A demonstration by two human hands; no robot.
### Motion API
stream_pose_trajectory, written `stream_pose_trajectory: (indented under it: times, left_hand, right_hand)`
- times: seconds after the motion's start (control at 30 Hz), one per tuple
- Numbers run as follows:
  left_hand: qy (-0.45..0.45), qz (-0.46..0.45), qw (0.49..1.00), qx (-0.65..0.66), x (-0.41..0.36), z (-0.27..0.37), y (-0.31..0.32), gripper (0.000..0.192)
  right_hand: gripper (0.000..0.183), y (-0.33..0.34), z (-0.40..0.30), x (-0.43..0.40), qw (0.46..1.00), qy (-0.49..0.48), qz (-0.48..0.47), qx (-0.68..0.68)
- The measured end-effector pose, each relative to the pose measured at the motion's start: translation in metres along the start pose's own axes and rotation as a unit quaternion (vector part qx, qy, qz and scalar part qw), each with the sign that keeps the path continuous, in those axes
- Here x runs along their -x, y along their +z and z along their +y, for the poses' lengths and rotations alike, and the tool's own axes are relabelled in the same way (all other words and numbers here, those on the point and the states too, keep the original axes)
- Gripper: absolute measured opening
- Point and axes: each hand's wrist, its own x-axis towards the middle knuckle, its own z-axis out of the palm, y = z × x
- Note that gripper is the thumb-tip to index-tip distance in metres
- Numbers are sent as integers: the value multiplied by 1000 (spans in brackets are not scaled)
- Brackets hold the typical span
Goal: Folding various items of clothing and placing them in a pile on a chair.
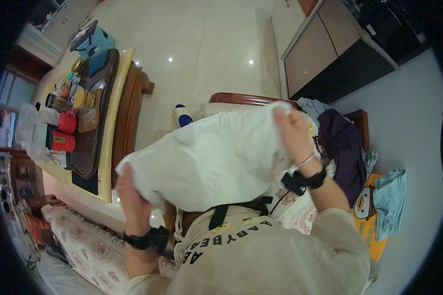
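A white cloth garment (pixel 206 158) is stretched out in the air in front of my body, above my lap. My left hand (pixel 133 199) grips its near left end, thumb upward. At the far right corner my right hand (pixel 293 132) pinches the fabric, slightly blurred. What kind of garment it is cannot be told. Black straps with small devices circle both wrists, and a silver bangle (pixel 305 159) sits on the right one. Part of the sofa and my legs are hidden beneath the cloth.
To the left stands a low table (pixel 105 147) with a dark tea tray (pixel 90 147), red cups (pixel 61 141) and jars. A dark purple garment (pixel 341 147) lies at the right, near a light blue garment (pixel 391 206) on an orange bag (pixel 365 217). A slipper (pixel 183 115) rests on the tiled floor.
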Motion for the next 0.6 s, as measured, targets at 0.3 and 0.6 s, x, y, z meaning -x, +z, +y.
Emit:
stream_pose_trajectory:
  times: [0.3, 0.6]
  left_hand:
    - [4, -242, 935, -258, 32, -45, 66, 29]
    - [-18, -440, 892, -99, 46, -32, 53, 48]
  right_hand:
    - [28, 70, -53, 82, 963, -160, -218, 16]
    - [35, 57, -45, 86, 945, -250, -206, 46]
